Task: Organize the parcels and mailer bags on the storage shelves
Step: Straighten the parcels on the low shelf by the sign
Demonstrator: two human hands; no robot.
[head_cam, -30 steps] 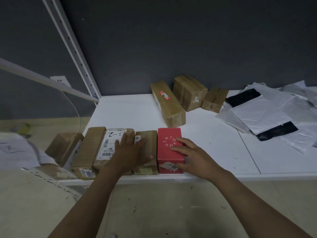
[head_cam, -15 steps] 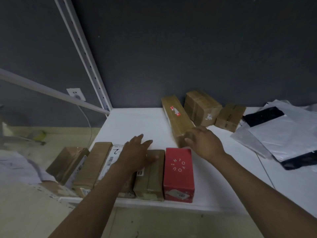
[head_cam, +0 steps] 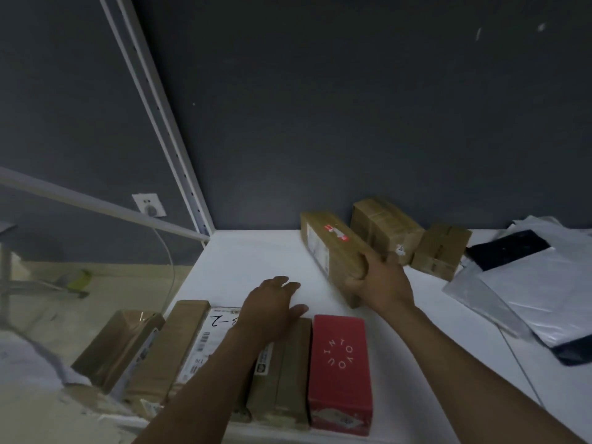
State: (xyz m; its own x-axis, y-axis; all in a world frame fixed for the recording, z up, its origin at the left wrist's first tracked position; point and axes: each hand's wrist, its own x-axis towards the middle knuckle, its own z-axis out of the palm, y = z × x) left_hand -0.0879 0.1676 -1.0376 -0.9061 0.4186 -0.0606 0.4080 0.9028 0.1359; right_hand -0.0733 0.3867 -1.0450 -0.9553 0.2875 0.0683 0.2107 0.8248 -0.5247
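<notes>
The right hand (head_cam: pixel 382 280) clamps the near end of the long brown parcel (head_cam: pixel 333 251), whose long axis runs toward upper left. The left hand (head_cam: pixel 272 307) rests flat, fingers apart, on the row of parcels (head_cam: pixel 278 373) at lower centre.

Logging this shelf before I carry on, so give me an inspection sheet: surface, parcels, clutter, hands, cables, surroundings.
Surface: white shelf, partly bare.
Job's things: front row of brown parcels ending in red box; long parcel, taped box, small box behind; mailer bags right.
Clutter: pale sheets lower left, blurred.
Grippers: left hand open over front row; right hand grips long parcel.
Cables: white cable below wall socket.
Surroundings: dark wall, white upright.
</notes>
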